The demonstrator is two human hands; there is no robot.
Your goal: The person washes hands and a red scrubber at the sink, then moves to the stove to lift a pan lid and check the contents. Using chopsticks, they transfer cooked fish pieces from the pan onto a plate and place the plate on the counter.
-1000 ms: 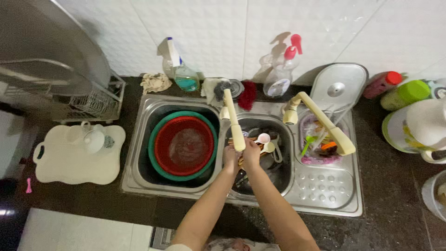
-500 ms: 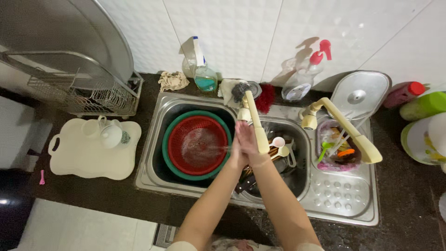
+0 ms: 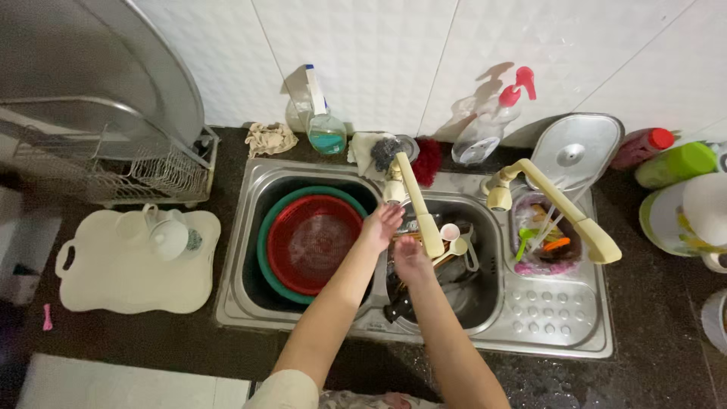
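Observation:
My left hand (image 3: pixel 381 225) hovers over the divider between the two sink basins, fingers spread and holding nothing, just left of the cream faucet spout (image 3: pixel 415 204). My right hand (image 3: pixel 411 260) is back-up under the spout's tip, above the right basin (image 3: pixel 485 299) with its dark utensils and a small white cup (image 3: pixel 450 232). Its fingers curl out of sight, so I cannot tell whether it holds anything. A red colander (image 3: pixel 314 242) sits inside a green bowl (image 3: pixel 265 227) in the left basin.
A second cream tap (image 3: pixel 556 206) reaches over a container of cutlery (image 3: pixel 547 244). Spray bottles (image 3: pixel 324 125), cloths and a metal lid (image 3: pixel 577 148) line the back wall. A cream tray with cups (image 3: pixel 136 261) and a dish rack (image 3: pixel 144 170) stand at the left, bottles at the right.
My hands were pressed together under the spout. Now the left hand has come away to the upper left with its fingers spread, and the right stays beneath the spout.

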